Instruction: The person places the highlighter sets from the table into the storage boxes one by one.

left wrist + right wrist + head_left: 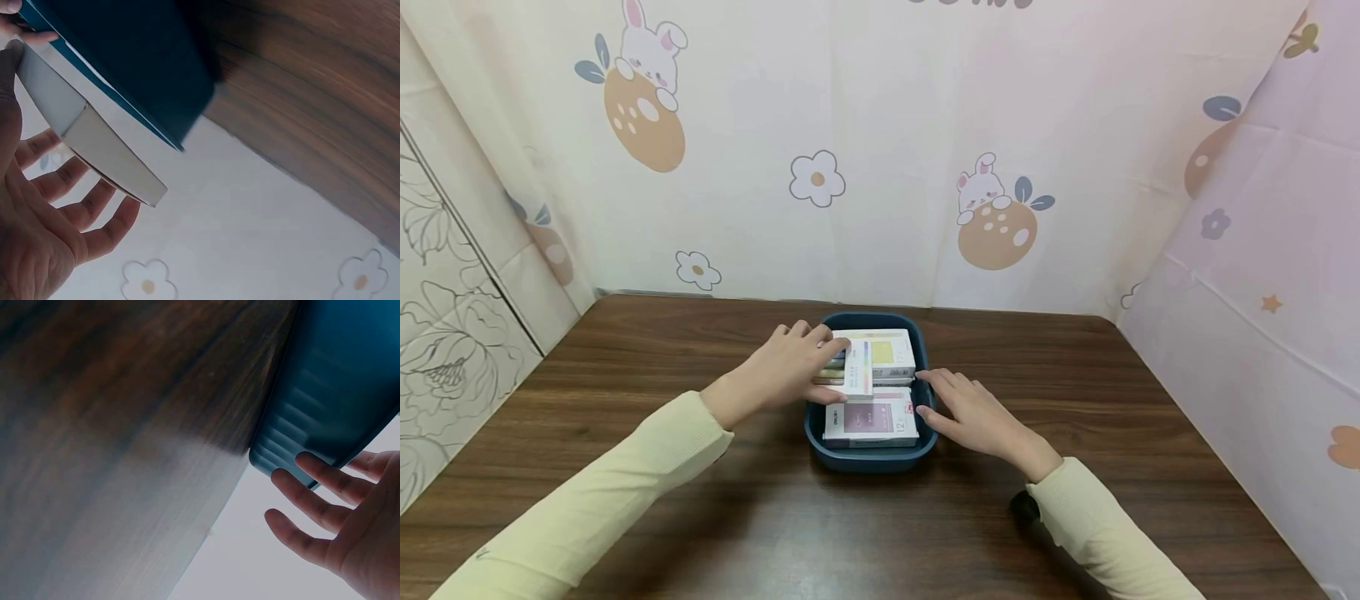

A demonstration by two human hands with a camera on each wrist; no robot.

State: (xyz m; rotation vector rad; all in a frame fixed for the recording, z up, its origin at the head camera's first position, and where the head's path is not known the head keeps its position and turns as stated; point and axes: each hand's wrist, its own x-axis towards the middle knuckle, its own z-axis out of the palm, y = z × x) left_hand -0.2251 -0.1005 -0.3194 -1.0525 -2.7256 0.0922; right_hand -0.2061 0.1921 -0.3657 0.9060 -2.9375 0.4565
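Note:
My left hand (pixel 782 367) grips a thin white box (pixel 859 375) with a colored label, thumb on the near edge and fingers over the far one. In the left wrist view, the same box (pixel 94 137) is tilted beside the rim of a dark blue plastic bin (pixel 144 69). Inside that bin (pixel 872 462) lie a white box with a yellow panel (pixel 891 352) at the back and a white box with a purple panel (pixel 868 421) in front. My right hand (pixel 973 412) is at the bin's right rim, its fingers loosely extended. It holds nothing.
The bin stands on a dark brown wooden table (pixel 700 508), toward the back. A curtain with rabbit and flower prints (pixel 887 242) hangs behind the table's far edge. A small black object (pixel 1024 507) shows beneath my right wrist.

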